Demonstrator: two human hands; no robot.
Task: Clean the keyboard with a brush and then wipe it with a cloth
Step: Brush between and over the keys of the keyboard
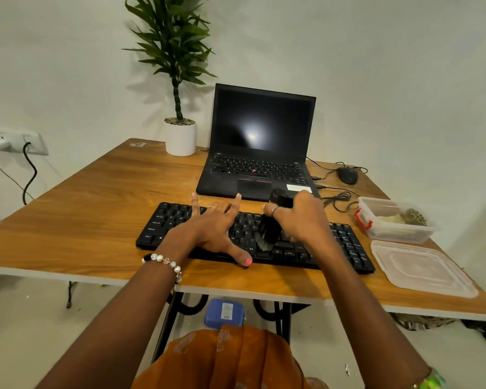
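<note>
A black keyboard [163, 226] lies across the front of the wooden table [96, 197]. My left hand [211, 228] rests flat on its middle keys with the fingers spread, holding nothing. My right hand [300, 217] is closed around a black brush [270, 231], whose dark bristles touch the keys right of centre. The brush handle sticks up above my fingers. A cloth [396, 219] lies inside a clear plastic box [376, 234] at the right of the table.
An open black laptop [261, 141] stands behind the keyboard. A potted plant [180, 136] is at the back left, a mouse [347, 175] with cables at the back right. The box's clear lid [421, 268] lies near the front right edge.
</note>
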